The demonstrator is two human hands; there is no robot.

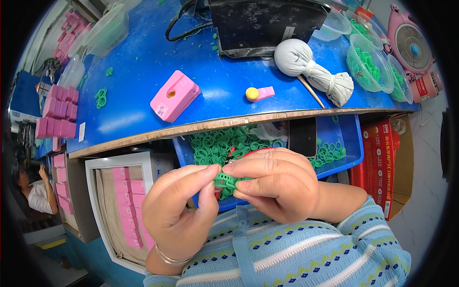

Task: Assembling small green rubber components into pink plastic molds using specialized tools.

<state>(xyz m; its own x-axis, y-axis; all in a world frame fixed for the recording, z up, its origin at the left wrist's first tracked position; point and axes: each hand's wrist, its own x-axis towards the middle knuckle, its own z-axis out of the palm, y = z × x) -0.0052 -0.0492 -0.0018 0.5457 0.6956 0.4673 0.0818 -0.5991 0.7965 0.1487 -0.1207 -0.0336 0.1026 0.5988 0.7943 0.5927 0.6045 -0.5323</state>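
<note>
Between my two hands is a small green ring-like piece (224, 181) with a row of holes along its band. My left hand (181, 205) pinches one side of it between thumb and fingertips. From the other side, the thumb and curled fingers of my right hand (282, 184) grip it too. Just beyond and below, a blue tub (356, 138) holds many loose green rings (210, 148), and my hands cover part of it. A dark flat phone-like slab (302, 136) lies in the tub among the rings.
On the blue table (129, 105) are a pink block (175, 95), a pink piece with a yellow knob (260, 93), a tied cloth pouch (294, 57), a black box (267, 28) and bowls of green pieces (368, 67). A white-framed tray (103, 210) holds pink blocks. Another person (40, 193) sits far left.
</note>
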